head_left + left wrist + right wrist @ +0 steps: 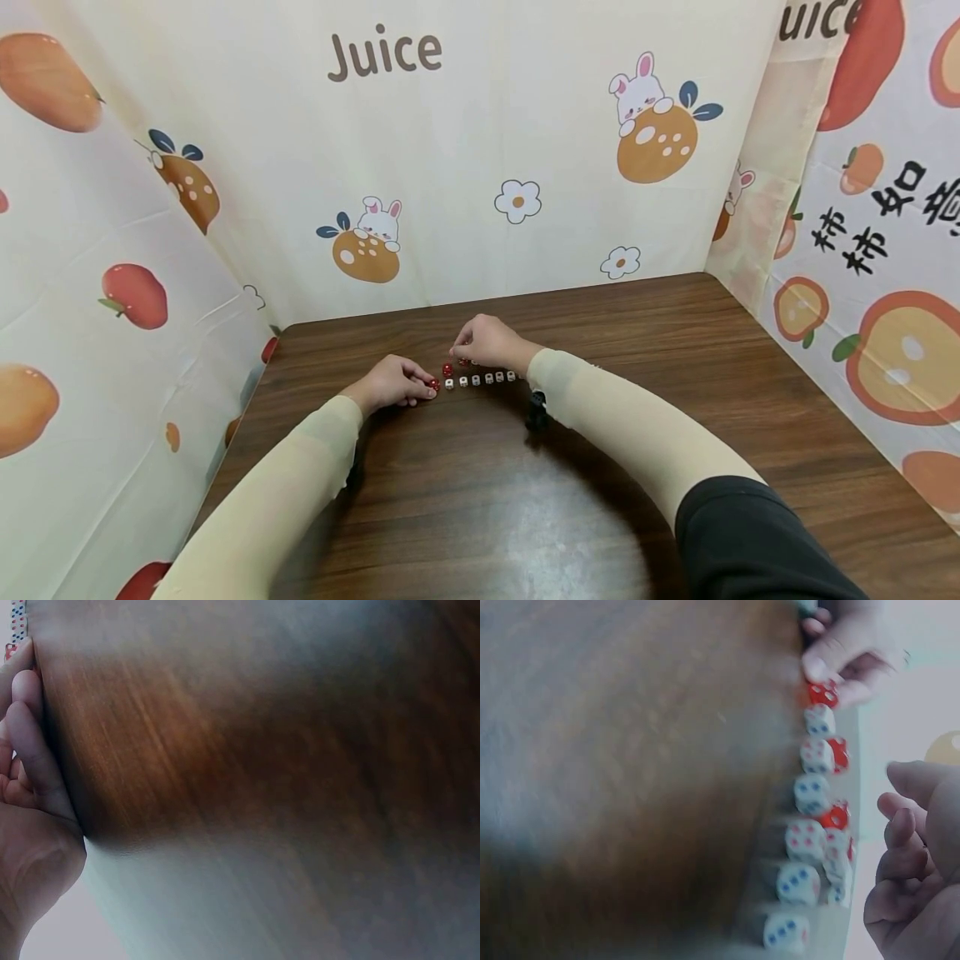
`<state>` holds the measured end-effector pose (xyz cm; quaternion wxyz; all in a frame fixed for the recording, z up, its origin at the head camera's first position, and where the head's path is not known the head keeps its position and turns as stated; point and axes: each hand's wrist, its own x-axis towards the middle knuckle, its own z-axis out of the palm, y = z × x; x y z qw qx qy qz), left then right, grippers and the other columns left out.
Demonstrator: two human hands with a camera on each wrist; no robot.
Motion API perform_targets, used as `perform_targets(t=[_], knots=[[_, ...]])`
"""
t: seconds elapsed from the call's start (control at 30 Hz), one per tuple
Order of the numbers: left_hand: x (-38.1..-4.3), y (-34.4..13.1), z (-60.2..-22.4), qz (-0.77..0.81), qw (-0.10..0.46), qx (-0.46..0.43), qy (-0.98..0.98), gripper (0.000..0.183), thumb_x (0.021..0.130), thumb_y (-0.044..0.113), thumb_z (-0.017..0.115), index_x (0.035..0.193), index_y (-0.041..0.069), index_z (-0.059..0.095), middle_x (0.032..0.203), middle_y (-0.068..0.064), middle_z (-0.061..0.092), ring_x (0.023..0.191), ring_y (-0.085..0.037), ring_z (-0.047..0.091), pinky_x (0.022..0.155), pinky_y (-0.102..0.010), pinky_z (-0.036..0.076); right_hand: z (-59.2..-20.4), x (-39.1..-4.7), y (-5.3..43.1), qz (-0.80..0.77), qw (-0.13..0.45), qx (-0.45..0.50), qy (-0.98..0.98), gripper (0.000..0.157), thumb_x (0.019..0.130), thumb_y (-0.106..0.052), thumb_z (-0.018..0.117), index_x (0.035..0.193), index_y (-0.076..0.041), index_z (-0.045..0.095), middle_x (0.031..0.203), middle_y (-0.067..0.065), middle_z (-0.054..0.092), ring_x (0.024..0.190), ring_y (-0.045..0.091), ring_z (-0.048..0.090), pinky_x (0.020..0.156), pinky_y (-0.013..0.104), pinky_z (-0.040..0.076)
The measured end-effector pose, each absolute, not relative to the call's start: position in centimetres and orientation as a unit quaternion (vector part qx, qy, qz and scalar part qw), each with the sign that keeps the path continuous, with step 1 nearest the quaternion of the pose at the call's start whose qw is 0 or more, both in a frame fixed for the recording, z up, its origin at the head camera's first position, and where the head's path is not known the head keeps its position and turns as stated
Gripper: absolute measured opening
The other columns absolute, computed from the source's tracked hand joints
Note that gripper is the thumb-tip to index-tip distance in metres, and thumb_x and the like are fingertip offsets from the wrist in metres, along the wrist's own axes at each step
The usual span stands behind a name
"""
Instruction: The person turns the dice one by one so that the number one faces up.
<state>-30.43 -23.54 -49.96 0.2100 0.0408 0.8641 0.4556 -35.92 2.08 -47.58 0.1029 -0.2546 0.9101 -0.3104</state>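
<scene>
At the left end of a row of white dice (476, 380), my left hand (392, 382) pinches a red die (434, 384) between thumb and fingertip. That red die (823, 693) lines up with the white dice (812, 793) in the right wrist view. My right hand (491, 342) hovers over a second row behind, its fingers loosely bent. Nothing shows between its fingertips in the right wrist view. One red die (447, 368) stands just left of it, and more dice behind are partly hidden by the hand. In the left wrist view my left hand (30, 765) lies along the edge.
The dice stand on a brown wooden table (465, 500). Printed cloth (450, 150) hangs behind the table and on both sides. The far table edge runs a short way behind the dice.
</scene>
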Motion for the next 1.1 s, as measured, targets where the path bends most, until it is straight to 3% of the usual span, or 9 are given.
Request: perform_targets(t=[0.1, 0.23, 0.37, 0.47, 0.57, 0.7, 0.9, 1.1], knots=[[-30.4, -23.5, -50.0, 0.455, 0.211, 0.039, 0.864, 0.024, 0.095, 0.016, 0.094, 0.114, 0.004, 0.087, 0.085, 0.006, 0.081, 0.066, -0.008, 0.065, 0.062, -0.025, 0.057, -47.3, -36.4, 3.0, -0.328, 0.090, -0.237, 0.910, 0.022, 0.111, -0.031, 0.076, 0.111, -0.014, 0.091, 0.101, 0.000, 0.087, 0.066, 0.010, 0.061, 0.069, 0.028, 0.053], [-30.4, -23.6, -50.0, 0.456, 0.210, 0.034, 0.864, 0.024, 0.094, 0.016, 0.095, 0.114, 0.004, 0.087, 0.085, 0.006, 0.081, 0.066, -0.008, 0.065, 0.061, -0.025, 0.057, -47.5, -36.7, 4.0, -0.331, 0.083, -0.219, 0.914, 0.024, 0.112, -0.029, 0.075, 0.108, -0.012, 0.091, 0.099, 0.001, 0.087, 0.062, 0.008, 0.053, 0.066, 0.027, 0.048], [-30.4, -23.6, -50.1, 0.454, 0.206, 0.035, 0.866, 0.024, 0.094, 0.016, 0.095, 0.114, 0.004, 0.087, 0.086, 0.005, 0.082, 0.066, -0.008, 0.064, 0.061, -0.025, 0.056, -48.1, -36.6, 4.6, -0.326, 0.092, -0.208, 0.918, 0.030, 0.112, -0.028, 0.074, 0.091, -0.012, 0.087, 0.084, -0.003, 0.080, 0.060, 0.008, 0.051, 0.068, 0.028, 0.047], [-30.3, -23.6, -50.2, 0.452, 0.204, 0.034, 0.868, 0.024, 0.095, 0.016, 0.095, 0.114, 0.004, 0.087, 0.087, 0.005, 0.082, 0.066, -0.008, 0.064, 0.061, -0.024, 0.056, -48.7, -36.6, 4.9, -0.317, 0.105, -0.204, 0.920, 0.044, 0.112, -0.029, 0.073, 0.070, -0.014, 0.073, 0.064, -0.007, 0.062, 0.055, 0.009, 0.045, 0.066, 0.028, 0.045], [-30.3, -23.6, -50.2, 0.452, 0.204, 0.032, 0.868, 0.023, 0.095, 0.016, 0.094, 0.114, 0.005, 0.087, 0.088, 0.005, 0.082, 0.066, -0.007, 0.064, 0.062, -0.024, 0.055, -49.2, -36.6, 5.0, -0.312, 0.118, -0.202, 0.921, 0.056, 0.111, -0.031, 0.074, 0.060, -0.020, 0.055, 0.055, -0.009, 0.045, 0.053, 0.009, 0.039, 0.064, 0.028, 0.042], [-30.3, -23.4, -50.2, 0.450, 0.203, 0.033, 0.869, 0.024, 0.095, 0.017, 0.094, 0.114, 0.005, 0.087, 0.087, 0.006, 0.082, 0.066, -0.007, 0.064, 0.061, -0.024, 0.055, -49.6, -36.5, 5.1, -0.307, 0.129, -0.208, 0.920, 0.062, 0.111, -0.029, 0.074, 0.056, -0.023, 0.046, 0.053, -0.010, 0.036, 0.052, 0.009, 0.033, 0.065, 0.027, 0.041], [-30.3, -23.3, -50.0, 0.447, 0.203, 0.034, 0.870, 0.024, 0.095, 0.017, 0.095, 0.114, 0.005, 0.087, 0.089, 0.004, 0.082, 0.066, -0.008, 0.065, 0.061, -0.025, 0.056, -49.7, -36.5, 5.4, -0.308, 0.132, -0.206, 0.919, 0.060, 0.112, -0.019, 0.067, 0.056, -0.022, 0.046, 0.052, -0.009, 0.035, 0.052, 0.010, 0.031, 0.068, 0.030, 0.044], [-30.3, -23.3, -49.9, 0.445, 0.203, 0.036, 0.872, 0.024, 0.095, 0.017, 0.094, 0.115, 0.004, 0.087, 0.090, 0.004, 0.082, 0.066, -0.009, 0.065, 0.061, -0.025, 0.056, -49.7, -36.6, 5.8, -0.311, 0.132, -0.204, 0.919, 0.061, 0.112, -0.021, 0.068, 0.056, -0.023, 0.046, 0.052, -0.009, 0.038, 0.051, 0.010, 0.033, 0.067, 0.028, 0.044]])
